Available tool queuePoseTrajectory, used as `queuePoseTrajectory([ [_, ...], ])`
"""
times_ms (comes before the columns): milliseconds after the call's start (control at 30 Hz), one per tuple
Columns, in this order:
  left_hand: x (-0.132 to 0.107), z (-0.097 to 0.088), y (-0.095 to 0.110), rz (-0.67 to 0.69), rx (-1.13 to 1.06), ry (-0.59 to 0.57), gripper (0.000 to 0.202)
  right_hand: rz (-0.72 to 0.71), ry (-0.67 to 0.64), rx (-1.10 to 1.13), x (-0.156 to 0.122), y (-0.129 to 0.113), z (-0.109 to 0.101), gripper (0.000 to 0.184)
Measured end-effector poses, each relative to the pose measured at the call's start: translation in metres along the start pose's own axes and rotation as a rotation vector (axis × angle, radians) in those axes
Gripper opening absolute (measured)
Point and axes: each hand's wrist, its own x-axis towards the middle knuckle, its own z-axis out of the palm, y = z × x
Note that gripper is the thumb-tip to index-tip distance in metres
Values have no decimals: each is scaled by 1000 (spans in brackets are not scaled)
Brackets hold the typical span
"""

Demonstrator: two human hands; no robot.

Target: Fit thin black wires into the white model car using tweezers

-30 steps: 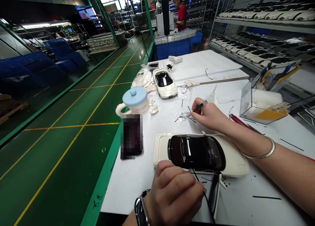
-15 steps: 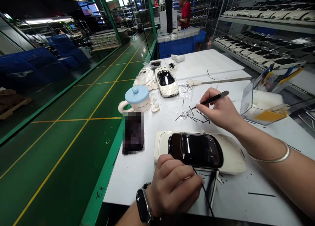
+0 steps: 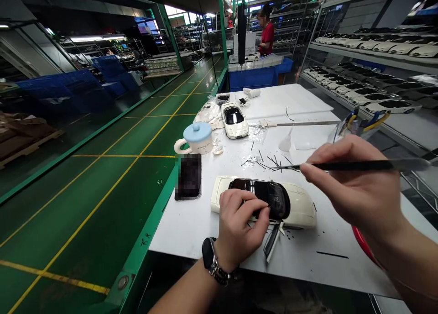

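Left hand (image 3: 239,225) at lower centre, fingers curled, pressing on white model car (image 3: 297,206), right hand (image 3: 356,188) at right, pinching black tweezers (image 3: 342,166) horizontally above table (image 3: 191,227).

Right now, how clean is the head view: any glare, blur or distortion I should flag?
Head view: wide-angle bending curves the shelves and table edge; window glare blows out at the top; the phone is pixelated; the right hand and tweezers loom large and slightly soft; the model car reads sharp.
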Motion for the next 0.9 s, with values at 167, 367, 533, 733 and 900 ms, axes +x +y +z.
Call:
queuePoseTrajectory([
  [167, 4, 6, 3, -79, -16, 60, 6, 12, 63, 184, -27, -9, -7, 17],
  [367, 7, 10, 3, -98, -4, 91, 4, -75, 42, 250, -32, -7, -9, 17],
  [533, 10, 11, 5, -87, -9, 91, 6, -88, 79, 294, -29, -6, -8, 16],
  [733, 17, 11, 8, -33, 5, 111, 7, -42, 85, 261, -28, -9, -7, 15],
  [900, 19, 12, 9, -4, 16, 114, 7, -60, 82, 276, -29, -8, -10, 15],
])
